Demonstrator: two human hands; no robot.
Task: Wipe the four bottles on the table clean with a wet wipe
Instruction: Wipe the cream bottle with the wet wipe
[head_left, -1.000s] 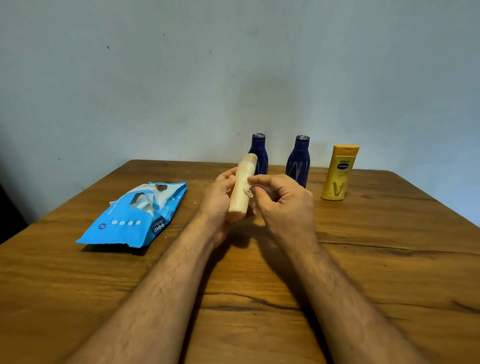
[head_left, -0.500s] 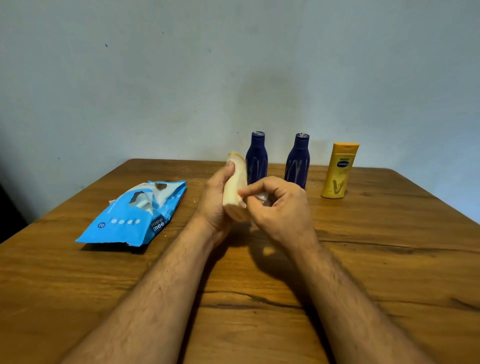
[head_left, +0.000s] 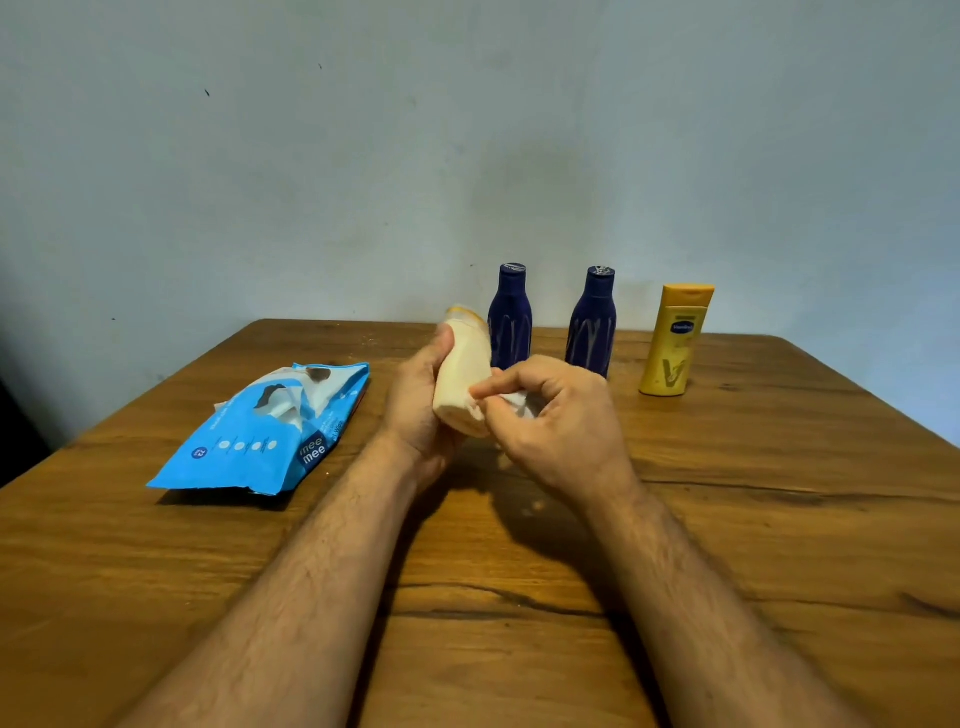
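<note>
held bottle (head_left: 464, 374) above table (head_left: 779, 519), just before left standing bottle (head_left: 509, 318) | second standing bottle (head_left: 593, 323) right of it | third (head_left: 674, 340) farther right | wipes pack (head_left: 270, 434) left of held bottle, on table

We are finding the cream bottle (head_left: 464, 371) lifted off the tabletop (head_left: 779, 519), tilting slightly, cap end away from the camera. The white wet wipe (head_left: 511, 405) is bunching against its lower right side. Three bottles are standing upright in a row near the far edge: a dark blue bottle (head_left: 510, 319) directly behind the cream one, a second dark blue bottle (head_left: 593, 325) beside it, and a yellow bottle (head_left: 674, 340) standing rightmost, blue label facing us.
</note>
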